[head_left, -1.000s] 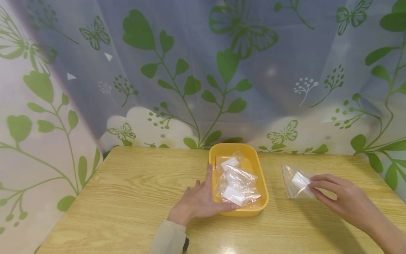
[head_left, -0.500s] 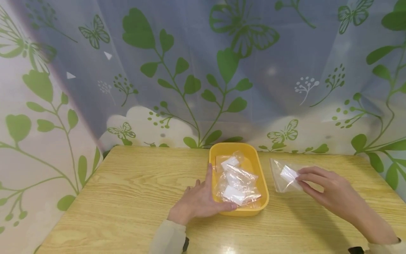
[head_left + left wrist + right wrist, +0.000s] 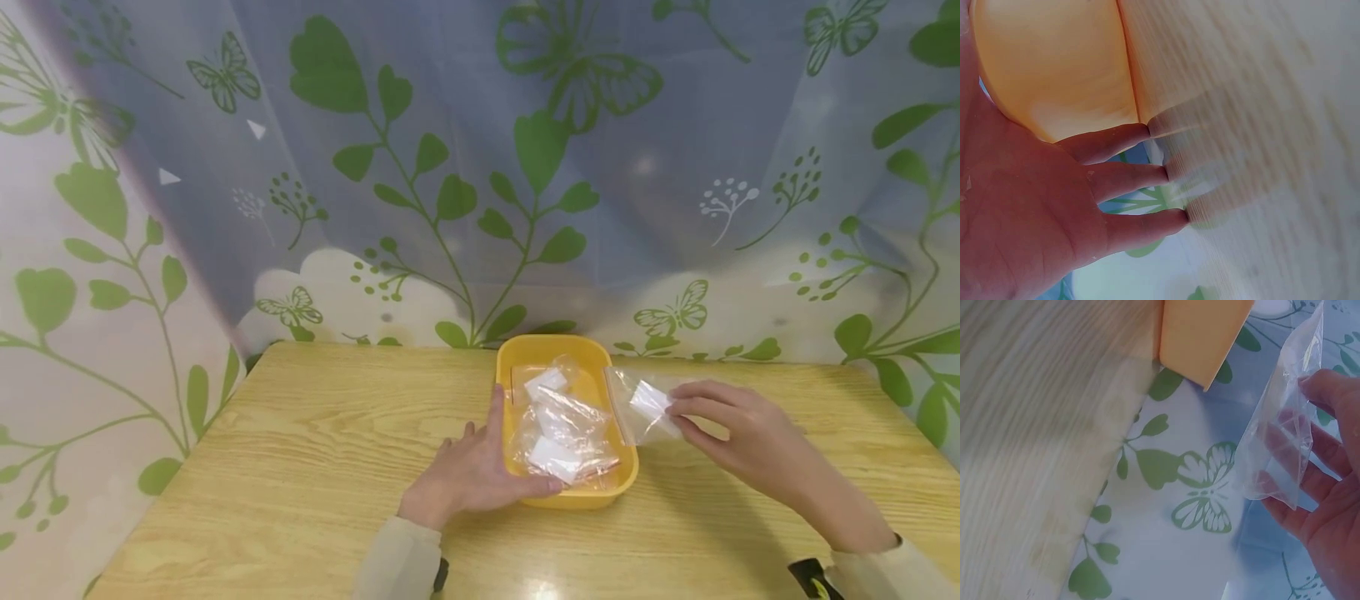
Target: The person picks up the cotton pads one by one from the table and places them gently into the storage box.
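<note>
My right hand (image 3: 750,433) pinches a clear plastic bag (image 3: 625,421) with a white piece inside, raised over the right rim of a yellow bin (image 3: 581,502). In the right wrist view, thumb and fingers hold the clear bag (image 3: 1263,456) from both sides, to the right of the bin (image 3: 1200,337). My left hand (image 3: 468,477) rests against the bin's near left corner, thumb along the front rim. Its fingers are extended, and the left wrist view has their tips at the tabletop beside the bin wall (image 3: 1054,69). Several similar clear bags (image 3: 570,417) lie in the bin.
The bin stands on a light wood table (image 3: 337,450), near its back edge. Behind the table hangs a curtain (image 3: 637,208) patterned with leaves and butterflies. A paler patterned panel (image 3: 82,333) borders the left side.
My right hand has moved left with the plastic bag, from over the table to the bin's right rim. The left hand and the bin have stayed put.
</note>
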A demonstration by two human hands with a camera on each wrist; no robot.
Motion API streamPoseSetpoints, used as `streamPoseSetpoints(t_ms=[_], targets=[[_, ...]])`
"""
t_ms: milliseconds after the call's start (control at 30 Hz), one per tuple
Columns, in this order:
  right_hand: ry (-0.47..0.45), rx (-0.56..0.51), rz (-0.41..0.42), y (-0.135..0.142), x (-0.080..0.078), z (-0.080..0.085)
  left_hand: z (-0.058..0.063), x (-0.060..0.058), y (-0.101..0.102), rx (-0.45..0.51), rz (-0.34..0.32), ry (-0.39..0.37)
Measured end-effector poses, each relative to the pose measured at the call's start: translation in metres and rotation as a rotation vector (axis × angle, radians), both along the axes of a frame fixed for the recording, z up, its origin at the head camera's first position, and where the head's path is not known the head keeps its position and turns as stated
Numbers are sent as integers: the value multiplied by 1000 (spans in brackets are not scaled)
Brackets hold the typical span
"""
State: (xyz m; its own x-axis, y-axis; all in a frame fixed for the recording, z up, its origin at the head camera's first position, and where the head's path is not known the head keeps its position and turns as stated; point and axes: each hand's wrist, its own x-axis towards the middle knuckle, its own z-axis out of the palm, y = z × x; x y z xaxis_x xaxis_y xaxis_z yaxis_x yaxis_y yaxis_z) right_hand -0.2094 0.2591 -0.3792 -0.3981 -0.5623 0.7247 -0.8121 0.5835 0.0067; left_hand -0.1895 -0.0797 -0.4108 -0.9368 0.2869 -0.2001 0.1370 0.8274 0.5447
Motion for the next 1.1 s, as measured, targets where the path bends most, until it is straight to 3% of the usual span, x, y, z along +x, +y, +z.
streamPoseSetpoints(t_ms=[367, 1100], targets=[[98, 19, 80, -23, -16, 2, 2, -1, 0, -16, -4, 5], [38, 125, 189, -64, -33, 1, 0, -2, 1, -22, 3, -9]])
